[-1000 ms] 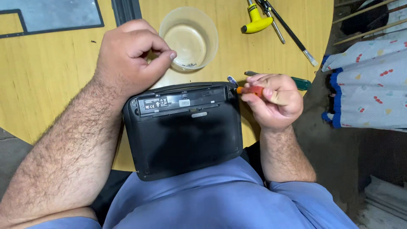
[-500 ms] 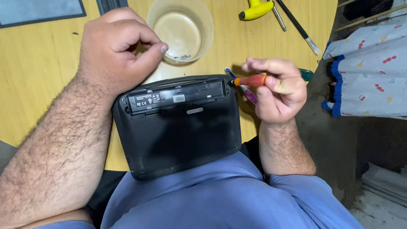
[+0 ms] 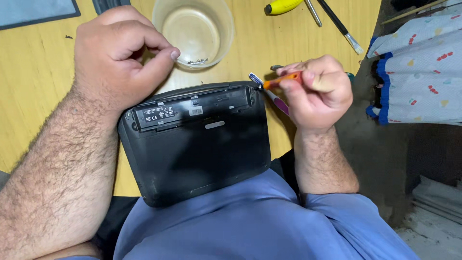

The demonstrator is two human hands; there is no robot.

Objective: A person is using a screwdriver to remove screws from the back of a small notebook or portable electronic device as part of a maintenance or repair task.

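Here, the person's left hand (image 3: 118, 53) is hovering above the far left corner of the black, flat plastic-cased device (image 3: 197, 144), which is lying bottom side up, its near edge against the person's blue shirt (image 3: 250, 226) and its far edge on the yellow wooden tabletop (image 3: 38, 86). The left hand's fingers are curled together, thumb pressed to forefinger as if pinching something very small; whether anything lies between them cannot be told. Compared with a second ago, this hand is sitting slightly further left and higher in the view, with its thumb tip now pointing toward the clear round plastic cup (image 3: 195, 31), in which a few small metal bits are lying at the bottom. The right hand (image 3: 315, 91) is closed around the orange-handled small screwdriver (image 3: 281, 80), whose tip is now meeting the far right corner of the device; a second ago the tool was being held nearer the palm, back from that corner. This suggests that work is passing from one fastener to the next at that corner, with the cup likely serving as a parts holder. A purple-and-white slim tool (image 3: 272, 94) is lying under the right hand. Beyond, a yellow-handled tool (image 3: 284, 6) and a thin black-handled brush (image 3: 339, 26) are resting on the tabletop, well apart from both hands.
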